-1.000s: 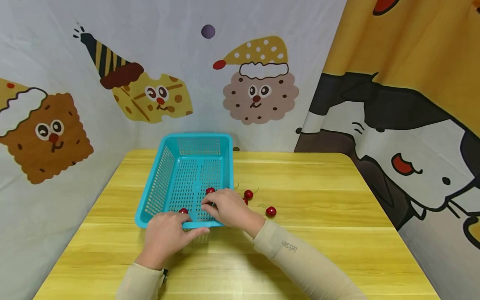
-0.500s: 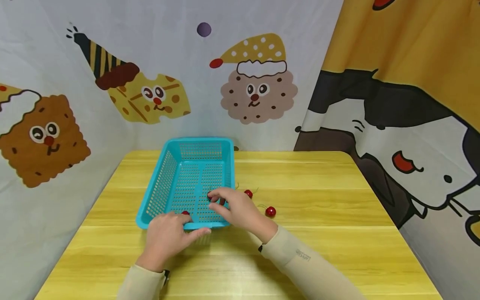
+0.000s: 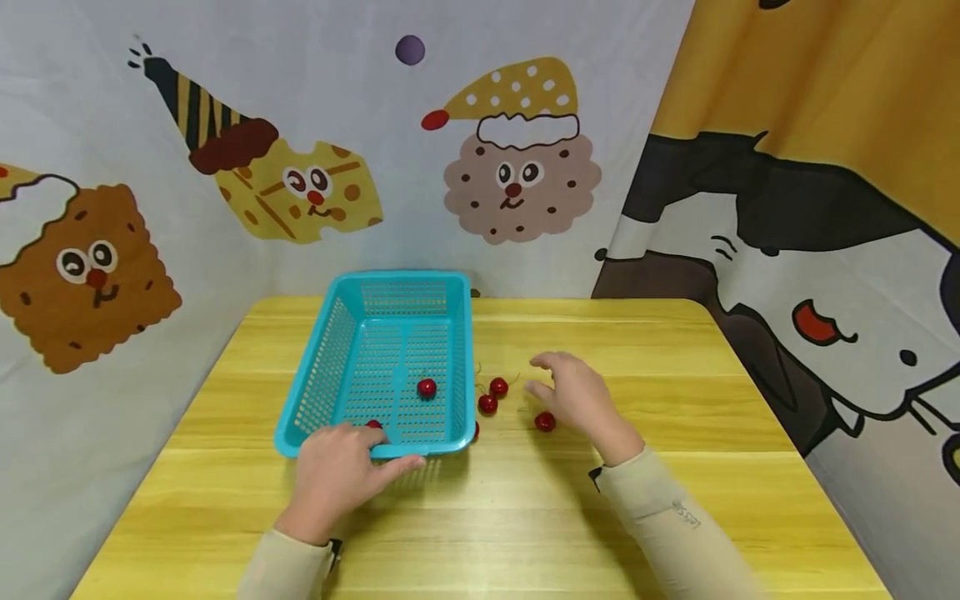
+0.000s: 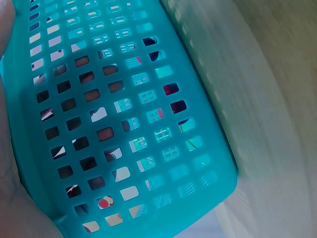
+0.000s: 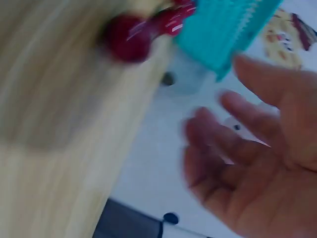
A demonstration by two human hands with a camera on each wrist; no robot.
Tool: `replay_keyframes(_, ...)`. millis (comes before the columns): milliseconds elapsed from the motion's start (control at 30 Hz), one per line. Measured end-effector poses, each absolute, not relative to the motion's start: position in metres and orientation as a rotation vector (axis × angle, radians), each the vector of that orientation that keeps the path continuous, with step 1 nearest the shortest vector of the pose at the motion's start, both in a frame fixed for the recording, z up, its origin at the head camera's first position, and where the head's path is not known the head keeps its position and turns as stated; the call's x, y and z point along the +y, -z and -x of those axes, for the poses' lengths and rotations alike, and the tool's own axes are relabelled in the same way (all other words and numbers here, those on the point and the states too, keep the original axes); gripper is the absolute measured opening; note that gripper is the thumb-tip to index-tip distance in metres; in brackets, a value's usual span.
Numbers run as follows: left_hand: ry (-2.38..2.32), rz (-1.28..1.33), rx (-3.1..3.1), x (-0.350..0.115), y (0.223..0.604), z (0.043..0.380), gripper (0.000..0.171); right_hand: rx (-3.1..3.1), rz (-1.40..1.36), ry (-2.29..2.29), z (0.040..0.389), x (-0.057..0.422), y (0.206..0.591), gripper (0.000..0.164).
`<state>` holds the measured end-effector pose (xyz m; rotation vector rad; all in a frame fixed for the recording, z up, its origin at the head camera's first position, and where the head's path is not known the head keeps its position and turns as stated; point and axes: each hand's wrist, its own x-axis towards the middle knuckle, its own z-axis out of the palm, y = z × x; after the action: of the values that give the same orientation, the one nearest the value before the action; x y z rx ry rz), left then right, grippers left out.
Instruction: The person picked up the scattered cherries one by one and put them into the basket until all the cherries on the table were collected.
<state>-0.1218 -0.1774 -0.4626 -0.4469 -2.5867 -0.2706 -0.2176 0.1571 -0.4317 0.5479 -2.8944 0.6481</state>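
Note:
My left hand (image 3: 333,479) holds the near rim of a turquoise perforated basket (image 3: 467,358), thumb outside and fingers over the edge. Inside lie two dark red cherries: one on the floor (image 3: 427,388), another cherry (image 3: 373,425) partly hidden by that hand. Through the wall holes in the left wrist view, some dark red shows. On the right, my right hand (image 3: 581,400) hovers with parted fingers, holding nothing, just above a stemmed cherry (image 3: 545,422). Blurred in the right wrist view, the same hand (image 5: 257,148) is apart from the cherries (image 5: 128,39).
Between basket and right hand, two more cherries lie on the wooden table (image 3: 675,517), a far cherry (image 3: 498,387) and a nearer cherry (image 3: 487,404). Another cherry (image 3: 476,431) peeks from behind the basket's right side. A cartoon-printed cloth (image 3: 337,75) hangs behind the table.
My right hand has left the basket and moved right, over the table by the outer cherry. A cherry on the basket floor is now uncovered. My left hand stays on the rim.

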Motion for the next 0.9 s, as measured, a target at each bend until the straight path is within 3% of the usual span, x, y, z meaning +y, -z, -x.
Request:
replay_keyframes(167,0.256,0.434,-2.595,-0.18,0.461,0.121,0.058,-3.11,-0.668,-0.372,0.212,0.176,0.45,0.041)
replay_keyframes(467,0.281,0.462,-2.58,-0.176,0.463,0.122,0.06,-3.093,-0.836,-0.472,0.211,0.177,0.464,0.024)
replay_keyframes(733,0.265,0.449,-2.589,-0.177,0.462,0.122,0.056,-2.831,-0.766,-0.948,0.222,0.153,0.409,0.033)
replay_keyframes(900,0.264,0.449,-2.598,-0.178,0.463,0.122,0.058,-2.603,-0.946,-1.181,0.216,0.105,0.373,0.036)
